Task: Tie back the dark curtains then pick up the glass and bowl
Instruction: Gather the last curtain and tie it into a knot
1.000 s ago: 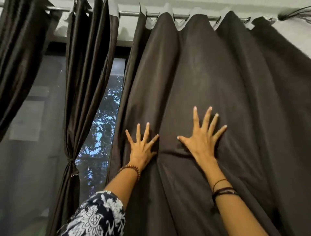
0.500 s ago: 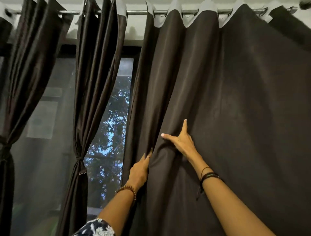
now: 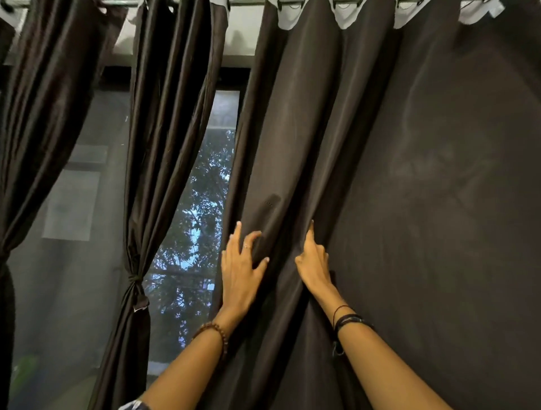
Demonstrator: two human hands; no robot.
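Both hands have drawn closer together since half a second ago, and the wide dark curtain [image 3: 380, 175] now bunches into deeper folds between them. It hangs from a metal rod [image 3: 243, 3] along the top edge and fills the right half of the view, not yet tied back. Its left edge sits under the left hand [image 3: 241, 269], whose fingers are spread and only lightly bent, pressing a ridge of cloth toward the right with the thumb hooked around the fold. The right hand [image 3: 313, 260] is edge-on, its forefinger pointing up along a crease; the other fingers look tucked into the fabric, though a firm grip cannot be told from here. This two-handed squeeze looks meant to gather the panel into a bundle narrow enough to bind. Left of it, a second curtain [image 3: 164, 146] is already cinched at its waist by a tie [image 3: 136, 285], and a third gathered panel [image 3: 35, 117] hangs at the far left. Between them a window [image 3: 199, 234] shows leafy trees. No loose tie for the wide panel is visible, and the glass and bowl are out of view.
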